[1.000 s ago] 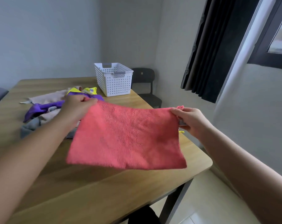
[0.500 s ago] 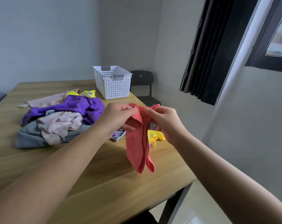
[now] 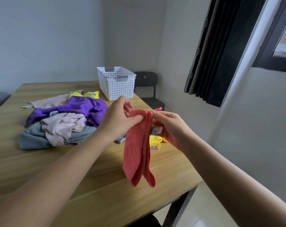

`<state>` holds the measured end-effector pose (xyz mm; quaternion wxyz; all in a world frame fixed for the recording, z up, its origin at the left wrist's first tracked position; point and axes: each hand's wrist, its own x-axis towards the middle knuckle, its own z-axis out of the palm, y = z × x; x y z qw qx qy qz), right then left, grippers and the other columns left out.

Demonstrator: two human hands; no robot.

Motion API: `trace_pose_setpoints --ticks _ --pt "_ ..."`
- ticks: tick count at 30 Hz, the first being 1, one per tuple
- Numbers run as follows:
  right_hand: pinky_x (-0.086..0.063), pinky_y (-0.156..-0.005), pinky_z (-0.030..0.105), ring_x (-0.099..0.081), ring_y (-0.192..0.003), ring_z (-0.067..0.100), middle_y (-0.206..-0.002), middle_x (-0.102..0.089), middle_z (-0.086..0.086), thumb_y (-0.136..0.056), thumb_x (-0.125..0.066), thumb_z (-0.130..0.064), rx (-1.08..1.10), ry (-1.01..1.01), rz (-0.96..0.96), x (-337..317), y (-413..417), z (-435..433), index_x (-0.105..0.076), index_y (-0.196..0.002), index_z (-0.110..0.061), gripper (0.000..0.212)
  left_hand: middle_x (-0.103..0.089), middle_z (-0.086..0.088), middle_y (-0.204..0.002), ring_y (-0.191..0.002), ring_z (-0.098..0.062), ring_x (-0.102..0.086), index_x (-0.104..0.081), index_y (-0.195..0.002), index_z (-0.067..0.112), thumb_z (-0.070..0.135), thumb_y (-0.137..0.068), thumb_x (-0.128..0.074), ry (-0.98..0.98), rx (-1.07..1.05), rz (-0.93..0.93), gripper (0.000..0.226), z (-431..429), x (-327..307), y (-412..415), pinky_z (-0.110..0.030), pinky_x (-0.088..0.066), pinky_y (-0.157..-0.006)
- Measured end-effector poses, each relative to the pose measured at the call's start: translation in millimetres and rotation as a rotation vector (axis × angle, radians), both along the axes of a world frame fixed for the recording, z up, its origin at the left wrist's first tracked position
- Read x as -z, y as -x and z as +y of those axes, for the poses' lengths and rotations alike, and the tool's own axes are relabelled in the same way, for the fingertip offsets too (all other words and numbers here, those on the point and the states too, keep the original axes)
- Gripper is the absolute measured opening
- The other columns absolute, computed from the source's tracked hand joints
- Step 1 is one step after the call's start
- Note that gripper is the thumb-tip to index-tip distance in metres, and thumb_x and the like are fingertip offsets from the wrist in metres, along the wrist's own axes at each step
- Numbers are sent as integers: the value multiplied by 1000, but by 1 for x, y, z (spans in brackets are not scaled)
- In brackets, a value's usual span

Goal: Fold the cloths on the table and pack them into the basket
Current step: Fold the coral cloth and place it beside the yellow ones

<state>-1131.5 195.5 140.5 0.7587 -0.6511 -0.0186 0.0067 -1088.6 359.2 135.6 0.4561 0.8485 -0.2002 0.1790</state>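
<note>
A red cloth [image 3: 137,149] hangs doubled over above the wooden table [image 3: 93,182], its two halves drooping side by side. My left hand [image 3: 117,118] pinches its top edge from the left, and my right hand [image 3: 168,126] grips the same top edge from the right, with a grey label showing under its fingers. The white perforated basket [image 3: 116,83] stands at the table's far side. A heap of purple, pale pink, grey and yellow cloths [image 3: 63,120] lies left of my hands. A small yellow cloth [image 3: 154,140] lies behind the red one.
A black chair [image 3: 148,89] stands beyond the table's far right corner. A dark curtain [image 3: 220,51] and a window frame are on the right wall. The table's right edge drops to the floor just below my right forearm.
The red cloth was spread flat between my hands. My hands have since come together, folding it in half, and it now hangs in two drooping layers.
</note>
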Motion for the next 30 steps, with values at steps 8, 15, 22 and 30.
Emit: trace_pose_setpoints --ticks 8,15,22,30 --pt "-54 -59 28 -64 -64 15 -70 -67 4 -97 -49 -33 -80 42 14 -4 3 -10 -67 -79 -10 34 -61 8 -112 -106 -6 -53 -65 -82 18 34 -82 -69 -183 278 -23 17 7 -3 -13 -23 -37 -93" --pt "-51 -63 25 -62 -67 16 -77 -66 6 -89 -52 -47 -176 91 101 9 2 -17 -68 -87 -7 43 -54 10 -61 -59 -3 -48 -56 -64 21 41 -79 -70 -180 234 21 28 8 -6 -14 -22 -40 -61" --pt "-51 -92 43 -66 -99 26 -103 -70 9 -80 -70 -17 -197 242 139 24 8 -15 -67 -102 -11 23 -47 10 -54 -46 1 -40 -56 -68 16 43 -79 -69 -153 181 -5 32 4 -7 -18 -13 -31 -48" --pt "-56 -86 41 -70 -81 22 -88 -73 8 -82 -69 -10 -127 279 112 25 7 -20 -68 -92 -10 10 -60 15 -72 -71 0 -53 -69 -78 25 54 -69 -66 323 233 258 31 36 45 -19 -18 -41 -74"
